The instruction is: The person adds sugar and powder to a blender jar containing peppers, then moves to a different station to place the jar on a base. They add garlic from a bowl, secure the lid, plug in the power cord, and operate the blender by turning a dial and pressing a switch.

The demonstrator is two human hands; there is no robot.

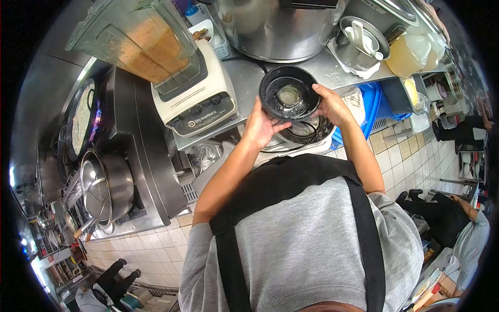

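Note:
Both my hands hold a round black bowl (274, 106) over the front edge of the steel counter. Its inside looks wet and shiny, with a pale translucent round patch at the bottom that I cannot make out further. My left hand (261, 126) grips the lower left side, fingers reaching underneath. My right hand (332, 105) clasps the right side, thumb on the rim. To the left stands a cream blender base (205, 88) carrying a clear jar (150, 47) part filled with an orange mixture. Below the bowl is a dark perforated basket (319, 136), partly covered.
A large steel pot (275, 31) stands behind the bowl. Right of it are a metal container (358, 52) with white utensils and a jug of yellowish liquid (408, 54). A stove with a pan (83, 122) and strainer (99, 195) is left. Other people stand behind on both sides.

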